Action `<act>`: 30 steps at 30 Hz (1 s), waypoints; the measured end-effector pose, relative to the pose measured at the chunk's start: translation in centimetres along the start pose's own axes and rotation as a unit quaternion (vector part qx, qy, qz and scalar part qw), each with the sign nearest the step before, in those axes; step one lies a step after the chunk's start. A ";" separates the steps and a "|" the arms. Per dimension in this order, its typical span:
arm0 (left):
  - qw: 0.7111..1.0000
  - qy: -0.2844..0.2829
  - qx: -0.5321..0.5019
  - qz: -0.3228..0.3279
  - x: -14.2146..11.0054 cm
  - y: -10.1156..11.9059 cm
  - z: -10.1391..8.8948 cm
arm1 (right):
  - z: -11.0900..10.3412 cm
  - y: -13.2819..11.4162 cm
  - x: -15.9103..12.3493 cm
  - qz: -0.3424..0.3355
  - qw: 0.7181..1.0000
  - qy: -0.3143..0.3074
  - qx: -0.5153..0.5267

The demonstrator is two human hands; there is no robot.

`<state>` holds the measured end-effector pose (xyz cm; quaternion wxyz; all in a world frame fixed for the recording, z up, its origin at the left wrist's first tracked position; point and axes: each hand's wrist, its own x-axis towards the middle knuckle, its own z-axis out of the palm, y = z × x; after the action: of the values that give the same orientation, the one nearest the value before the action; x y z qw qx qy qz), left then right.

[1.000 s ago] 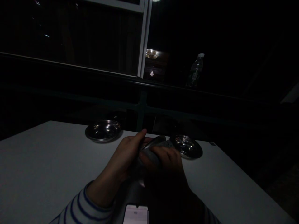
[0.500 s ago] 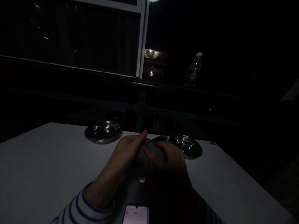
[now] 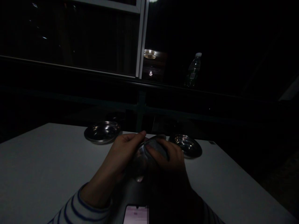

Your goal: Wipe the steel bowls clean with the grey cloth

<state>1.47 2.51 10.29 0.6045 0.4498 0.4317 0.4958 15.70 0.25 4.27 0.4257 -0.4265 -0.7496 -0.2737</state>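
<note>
My left hand point(image 3: 123, 151) grips the left rim of a shiny metal bowl point(image 3: 140, 160), thumb along the edge. The bowl is tilted above the table, and shadow hides much of it. My right hand point(image 3: 173, 155) is closed on a greyish cloth point(image 3: 157, 146), pressed against the bowl near its rim. Darkness blurs the cloth's outline. One metal bowl point(image 3: 102, 132) sits on the table beyond my left hand, and another metal bowl point(image 3: 188, 146) is just past my right hand.
The white table point(image 3: 46, 168) ends at a far edge behind the bowls. A lit phone point(image 3: 135, 214) lies close to me, below my hands. Past the table, a plastic bottle point(image 3: 194, 70) stands near the dark window, whose frame point(image 3: 141, 40) is pale.
My right hand and the cloth have shifted slightly against the bowl. The bowl has turned a little, so more of its shiny surface shows. The other bowls stay put.
</note>
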 end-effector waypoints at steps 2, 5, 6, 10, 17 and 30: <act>1.000 0.004 0.007 0.007 0.0 -0.1 0.0 | -0.1 0.6 0.1 -0.001 1.000 -0.013 0.005; 1.000 0.013 0.017 0.021 0.0 -0.1 0.1 | -0.2 0.8 0.1 0.018 1.000 -0.013 -0.004; 1.000 0.014 0.016 0.022 0.0 -0.1 0.1 | -0.1 0.6 0.1 0.007 1.000 -0.011 -0.012; 1.000 0.004 0.012 0.015 0.1 0.0 0.0 | 0.0 0.0 0.0 -0.059 0.998 0.004 -0.034; 0.999 0.020 0.043 0.022 -0.2 0.3 0.1 | -0.7 1.2 0.7 0.062 0.998 -0.003 -0.002; 0.997 0.006 0.079 0.025 0.0 0.4 -0.3 | -0.7 1.1 0.7 0.055 0.998 -0.003 0.008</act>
<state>1.12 2.58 10.58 0.5520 0.5041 0.4612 0.4779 16.76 0.53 5.28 0.4416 -0.4647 -0.7282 -0.2424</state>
